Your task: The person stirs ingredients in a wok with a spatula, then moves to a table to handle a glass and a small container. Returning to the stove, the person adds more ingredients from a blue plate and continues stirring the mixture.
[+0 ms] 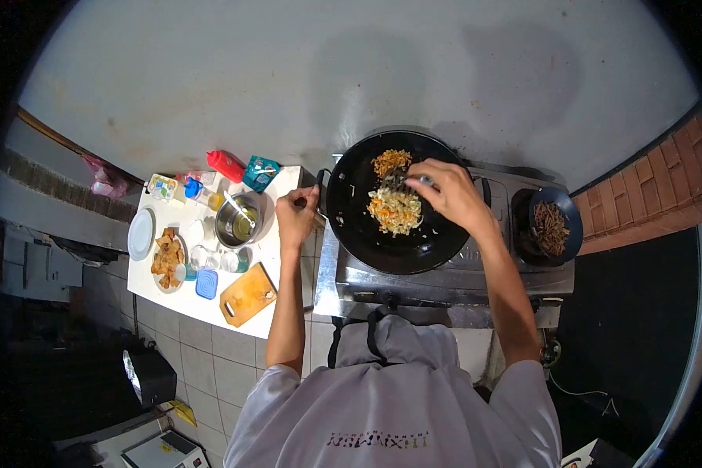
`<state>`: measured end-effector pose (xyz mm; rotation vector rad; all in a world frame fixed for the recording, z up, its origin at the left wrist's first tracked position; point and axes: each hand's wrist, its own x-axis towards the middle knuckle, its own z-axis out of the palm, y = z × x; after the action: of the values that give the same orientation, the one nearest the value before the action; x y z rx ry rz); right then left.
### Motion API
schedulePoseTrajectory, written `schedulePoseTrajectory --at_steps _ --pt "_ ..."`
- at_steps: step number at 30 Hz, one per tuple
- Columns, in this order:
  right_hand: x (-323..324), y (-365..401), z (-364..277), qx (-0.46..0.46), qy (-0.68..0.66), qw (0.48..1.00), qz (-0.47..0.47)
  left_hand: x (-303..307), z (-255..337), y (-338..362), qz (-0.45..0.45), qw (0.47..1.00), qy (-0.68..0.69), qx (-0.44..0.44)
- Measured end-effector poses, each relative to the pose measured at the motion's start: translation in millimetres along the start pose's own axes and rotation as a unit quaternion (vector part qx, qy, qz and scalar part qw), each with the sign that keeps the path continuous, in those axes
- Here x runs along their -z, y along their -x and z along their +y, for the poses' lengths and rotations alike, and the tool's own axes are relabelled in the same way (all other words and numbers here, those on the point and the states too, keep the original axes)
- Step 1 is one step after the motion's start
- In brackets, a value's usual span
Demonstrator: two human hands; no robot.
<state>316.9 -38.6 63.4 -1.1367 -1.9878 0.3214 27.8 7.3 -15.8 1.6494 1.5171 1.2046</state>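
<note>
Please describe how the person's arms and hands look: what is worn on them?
Both arms are bare below short, loose sleeves of a light grey shirt. The left hand and right hand wear no gloves, and no watch shows. Dark lettering marks the shirt.

Straight before you the wok (pixel 366 242) sits on the stove (pixel 444 277), food (pixel 395 210) in it. Your left hand (pixel 296 218) holds its left handle (pixel 320 181); your right hand (pixel 448 191) holds a spatula (pixel 396 181) over the food. A pan (pixel 560 195) stands right of the wok. Left of the stove, the tabletop (pixel 186 300) carries a bowl (pixel 228 234), with a board (pixel 247 294) before it.
</note>
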Motion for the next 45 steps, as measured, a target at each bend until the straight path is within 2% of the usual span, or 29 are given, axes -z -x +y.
schedulePoseTrajectory --at_steps 5,7,9,11,13,15,17,19,21,23,24,28,29,31,37,39,43,45 --pt "6.1 -9.9 -16.3 -0.028 -0.004 0.999 -0.037 0.3 -1.6 0.5 -0.001 1.000 0.004 0.004" --pt "2.0 -15.4 -12.1 -0.067 0.029 0.994 -0.077 0.6 0.6 0.8 -0.002 1.000 0.002 0.010" --pt "-4.6 -12.2 -8.0 -0.033 0.016 0.997 -0.064 1.2 1.5 1.3 -0.003 1.000 -0.010 0.001" --pt "0.1 -11.6 -13.4 -0.023 0.005 0.991 -0.131 1.5 3.1 -0.7 0.002 1.000 -0.021 -0.006" --pt "3.3 -10.4 -13.7 -0.018 -0.004 0.992 -0.126 3.0 7.2 1.9 -0.009 1.000 -0.018 0.017" --pt "9.2 -12.8 -12.5 -0.015 -0.018 0.998 -0.062 2.3 9.1 2.6 -0.006 1.000 -0.012 0.015" --pt "9.2 -16.3 -7.0 -0.037 -0.004 0.997 -0.061 3.7 8.0 3.0 -0.004 1.000 -0.009 0.013" --pt "3.7 -15.0 0.4 0.012 0.015 0.998 -0.057 3.5 3.8 0.9 -0.016 1.000 -0.012 0.009" --pt "2.6 -12.8 0.1 0.024 -0.001 0.997 -0.067 1.5 1.8 -0.2 -0.008 1.000 -0.015 -0.001" --pt "4.8 -9.8 -7.8 0.003 -0.021 0.994 -0.109 2.3 -0.3 2.0 -0.001 1.000 -0.022 -0.005" --pt "6.9 -10.7 -10.1 0.023 -0.022 0.996 -0.085 2.3 0.7 1.7 -0.004 1.000 -0.015 0.001" --pt "-1.8 -15.0 -13.6 0.014 -0.048 0.998 -0.025 2.6 10.2 3.5 -0.004 1.000 -0.009 0.009" --pt "-6.6 -14.3 -12.3 0.013 -0.047 0.999 -0.025 2.6 12.8 3.4 -0.005 1.000 -0.008 0.009" --pt "-12.6 -12.4 -13.3 0.022 -0.049 0.994 -0.091 4.0 15.1 4.2 -0.013 1.000 -0.002 0.016" --pt "21.2 -5.7 -15.8 -0.013 -0.022 0.990 -0.139 1.4 1.4 1.5 0.003 1.000 -0.011 -0.018" --pt "27.6 -5.7 -11.2 -0.031 0.004 0.998 -0.060 1.6 4.2 1.7 -0.002 1.000 -0.011 -0.009" --pt "17.1 -9.5 -1.1 -0.084 0.026 0.996 -0.035 1.6 2.8 1.7 -0.008 1.000 0.009 0.003" --pt "9.1 -6.6 -2.0 -0.086 0.030 0.994 -0.056 0.1 0.1 1.7 -0.004 1.000 0.017 0.001"
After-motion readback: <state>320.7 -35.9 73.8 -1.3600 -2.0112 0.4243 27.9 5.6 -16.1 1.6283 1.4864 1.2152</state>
